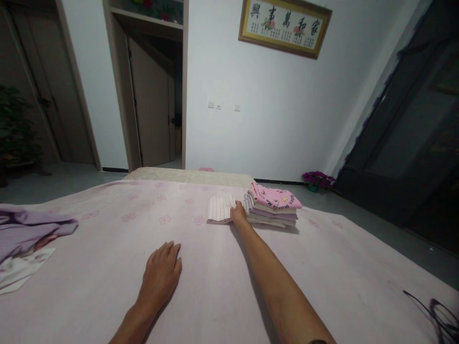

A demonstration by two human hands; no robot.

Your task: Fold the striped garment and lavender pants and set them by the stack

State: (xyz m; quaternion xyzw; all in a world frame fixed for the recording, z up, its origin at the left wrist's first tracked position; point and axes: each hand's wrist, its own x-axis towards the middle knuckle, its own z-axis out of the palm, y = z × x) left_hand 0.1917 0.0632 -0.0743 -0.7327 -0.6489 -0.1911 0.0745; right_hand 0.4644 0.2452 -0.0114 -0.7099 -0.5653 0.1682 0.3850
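Note:
A pink floral bedspread (118,239) covers the bed under both hands. My right hand (238,214) reaches forward, its fingertips on the right end of a folded white cloth with pink stripes (220,209). Just beyond those fingers sits a stack of folded clothes (272,205), with a pink printed garment on top and lilac and cream layers below. My left hand (161,272) lies flat on the bedspread nearer to me, touching nothing else, its fingers slightly apart.
A crumpled lilac garment (32,231) and a white printed cloth (23,271) lie at the bed's left edge. A dark cord or wire (433,315) lies at bottom right. Grey floor surrounds the bed, with potted purple flowers (318,180) beyond it.

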